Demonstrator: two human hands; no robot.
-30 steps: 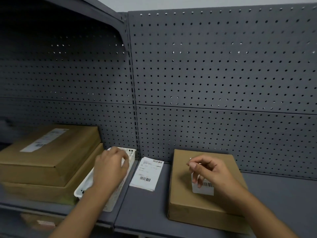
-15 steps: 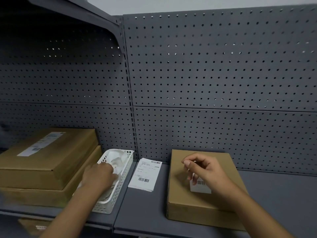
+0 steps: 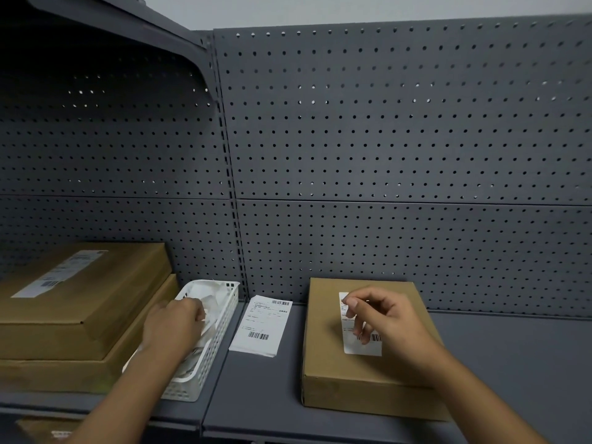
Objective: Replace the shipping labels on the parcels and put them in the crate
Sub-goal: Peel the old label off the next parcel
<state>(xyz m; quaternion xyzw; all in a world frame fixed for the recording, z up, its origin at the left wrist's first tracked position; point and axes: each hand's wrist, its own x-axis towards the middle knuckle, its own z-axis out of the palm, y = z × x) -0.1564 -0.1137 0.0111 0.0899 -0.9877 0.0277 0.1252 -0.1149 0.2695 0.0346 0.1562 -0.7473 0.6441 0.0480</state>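
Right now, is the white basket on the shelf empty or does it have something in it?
Not empty: crumpled white paper lies in the white basket, and the left hand reaches into it.

You cannot read a single word or number here; all the print is too small. The white paper label sheet [image 3: 260,328] on the grey metal shelf [image 3: 256,395] shows two barcodes. The small white label [image 3: 362,346] that your right hand [image 3: 384,318] pinches on the brown cardboard box [image 3: 352,379] shows one barcode. So does the long white label [image 3: 57,274] on the upper stacked cardboard box [image 3: 105,293].
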